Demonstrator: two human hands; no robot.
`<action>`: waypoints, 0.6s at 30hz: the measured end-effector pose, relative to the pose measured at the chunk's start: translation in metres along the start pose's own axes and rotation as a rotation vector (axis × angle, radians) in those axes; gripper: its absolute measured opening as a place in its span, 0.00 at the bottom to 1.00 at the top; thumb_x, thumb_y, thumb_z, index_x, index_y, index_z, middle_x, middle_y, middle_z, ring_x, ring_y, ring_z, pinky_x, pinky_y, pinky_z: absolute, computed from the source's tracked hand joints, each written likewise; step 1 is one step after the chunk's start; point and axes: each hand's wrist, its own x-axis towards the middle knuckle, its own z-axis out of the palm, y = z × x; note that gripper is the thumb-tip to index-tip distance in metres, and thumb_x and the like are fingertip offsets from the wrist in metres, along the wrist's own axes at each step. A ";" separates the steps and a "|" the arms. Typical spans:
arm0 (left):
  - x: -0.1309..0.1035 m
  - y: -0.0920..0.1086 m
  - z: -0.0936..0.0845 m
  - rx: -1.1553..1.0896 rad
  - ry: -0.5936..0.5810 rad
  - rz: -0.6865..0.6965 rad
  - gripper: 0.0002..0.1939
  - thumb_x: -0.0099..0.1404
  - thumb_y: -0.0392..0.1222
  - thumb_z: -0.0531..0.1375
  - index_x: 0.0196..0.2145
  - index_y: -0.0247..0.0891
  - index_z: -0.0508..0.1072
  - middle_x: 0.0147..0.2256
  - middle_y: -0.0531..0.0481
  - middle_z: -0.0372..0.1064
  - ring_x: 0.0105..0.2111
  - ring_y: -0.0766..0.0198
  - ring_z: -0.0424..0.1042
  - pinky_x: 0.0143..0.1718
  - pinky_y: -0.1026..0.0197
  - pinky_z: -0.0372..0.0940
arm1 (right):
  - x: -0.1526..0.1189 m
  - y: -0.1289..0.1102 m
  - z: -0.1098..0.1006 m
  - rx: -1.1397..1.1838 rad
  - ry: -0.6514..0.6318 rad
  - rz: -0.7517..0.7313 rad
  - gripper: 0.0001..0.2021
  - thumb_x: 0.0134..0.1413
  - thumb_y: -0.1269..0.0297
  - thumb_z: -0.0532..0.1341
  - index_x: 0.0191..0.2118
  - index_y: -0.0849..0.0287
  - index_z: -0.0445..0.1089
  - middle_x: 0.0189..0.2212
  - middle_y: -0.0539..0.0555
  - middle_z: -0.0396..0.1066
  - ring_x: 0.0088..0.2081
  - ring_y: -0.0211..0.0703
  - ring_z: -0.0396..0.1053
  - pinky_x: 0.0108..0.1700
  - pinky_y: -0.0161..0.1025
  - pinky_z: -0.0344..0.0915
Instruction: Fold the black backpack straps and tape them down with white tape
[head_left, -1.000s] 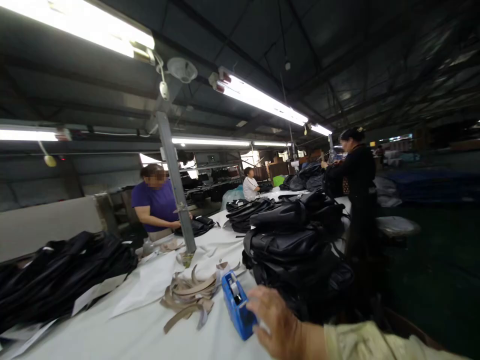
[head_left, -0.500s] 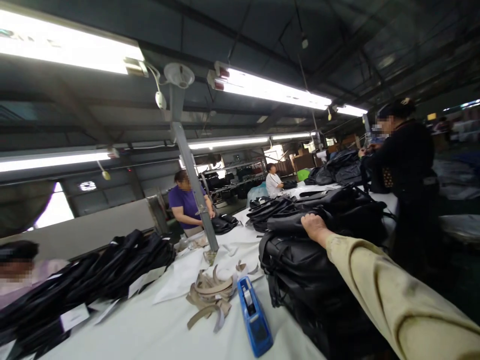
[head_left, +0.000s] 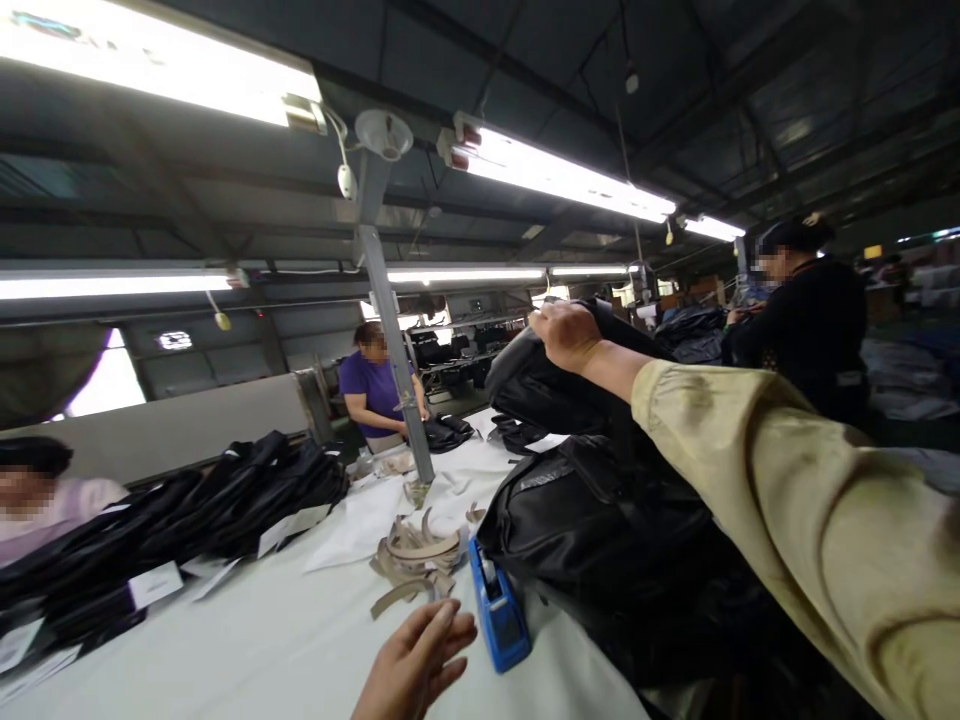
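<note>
My right hand (head_left: 571,338), at the end of a tan sleeve, is closed on the upper edge of a black backpack (head_left: 544,390) and holds it raised. Below it, another black backpack (head_left: 600,520) with pale lettering lies on the right of the white-covered table (head_left: 255,650). At the bottom centre, my left hand (head_left: 420,660) is empty, its fingers slightly bent and apart. Just right of those fingers sits a blue tape dispenser (head_left: 501,615). Tan curved strips (head_left: 420,548) lie in a loose heap beyond the hand.
A long row of black bags (head_left: 195,500) with white tags fills the left side. A grey post (head_left: 397,360) rises from the table's middle. One person (head_left: 375,385) in purple works behind it, another (head_left: 806,320) in black stands at right, and a third (head_left: 45,490) is at far left.
My right hand has lifted the black backpack up and to the left off the pile, uncovering the lettered one. My left hand has come into view at the bottom.
</note>
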 end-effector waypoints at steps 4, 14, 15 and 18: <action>-0.006 0.013 0.022 -0.180 -0.251 0.030 0.29 0.52 0.59 0.67 0.46 0.38 0.75 0.50 0.35 0.73 0.54 0.45 0.69 0.51 0.49 0.66 | 0.035 -0.041 -0.056 0.011 0.169 -0.109 0.11 0.61 0.75 0.48 0.45 0.70 0.65 0.42 0.61 0.65 0.47 0.52 0.62 0.48 0.46 0.57; -0.095 0.062 -0.088 -0.659 -0.043 0.538 0.42 0.47 0.80 0.51 0.52 0.56 0.71 0.55 0.51 0.70 0.62 0.42 0.56 0.58 0.38 0.58 | -0.052 -0.251 -0.118 0.472 0.468 -0.611 0.08 0.64 0.70 0.48 0.35 0.62 0.63 0.30 0.52 0.63 0.35 0.40 0.62 0.39 0.38 0.57; -0.102 0.056 -0.109 -0.666 0.078 0.578 0.41 0.48 0.80 0.51 0.53 0.57 0.70 0.54 0.53 0.71 0.62 0.44 0.57 0.58 0.41 0.60 | -0.082 -0.278 -0.115 0.551 0.510 -0.698 0.08 0.63 0.69 0.50 0.32 0.60 0.61 0.27 0.51 0.62 0.31 0.38 0.60 0.35 0.37 0.56; -0.121 0.007 -0.174 -0.554 0.531 0.509 0.38 0.54 0.75 0.50 0.55 0.55 0.69 0.47 0.57 0.76 0.60 0.50 0.61 0.56 0.49 0.64 | -0.178 -0.357 -0.100 0.797 0.460 -0.774 0.10 0.58 0.70 0.55 0.26 0.58 0.58 0.20 0.49 0.59 0.23 0.37 0.54 0.27 0.37 0.52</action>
